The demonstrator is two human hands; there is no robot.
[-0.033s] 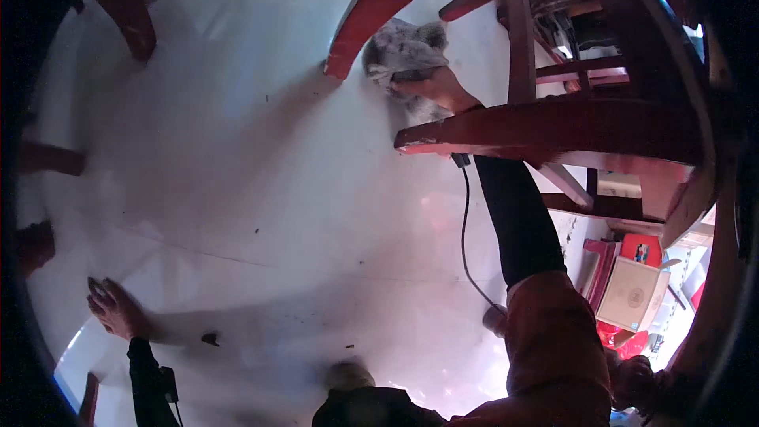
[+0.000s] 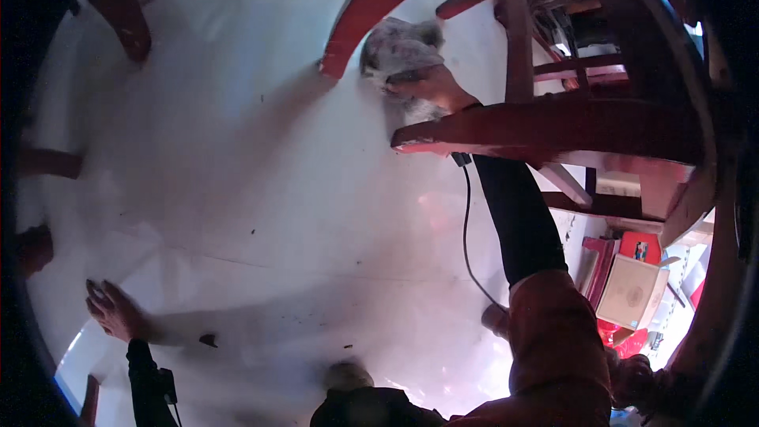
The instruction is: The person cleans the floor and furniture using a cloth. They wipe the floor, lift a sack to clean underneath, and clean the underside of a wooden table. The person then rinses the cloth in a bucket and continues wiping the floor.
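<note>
My right hand [image 2: 433, 87] reaches past a dark red wooden leg [image 2: 474, 128] and presses on a grey, fluffy-looking rag [image 2: 402, 47] on the pale floor. Its fingers are bent onto the rag, partly hidden and a little blurred. The rag lies bunched just right of another red leg [image 2: 348, 35]. Far to the left, my left hand [image 2: 117, 312] rests on the floor with its fingers apart and nothing in it. The nearest thing to it is a small dark scrap [image 2: 208, 340] on the floor.
More red furniture legs stand at the left, one at the upper left [image 2: 126, 20]. Crossbars of a red wooden frame [image 2: 518, 39] crowd the right. A cardboard box [image 2: 631, 292] and red items sit at the lower right. A thin black cable [image 2: 465, 229] runs along my right arm. Dark specks dot the floor.
The whole view has shifted very slightly. My right hand and the rag look a little more blurred, having moved only slightly; my left hand stays in place.
</note>
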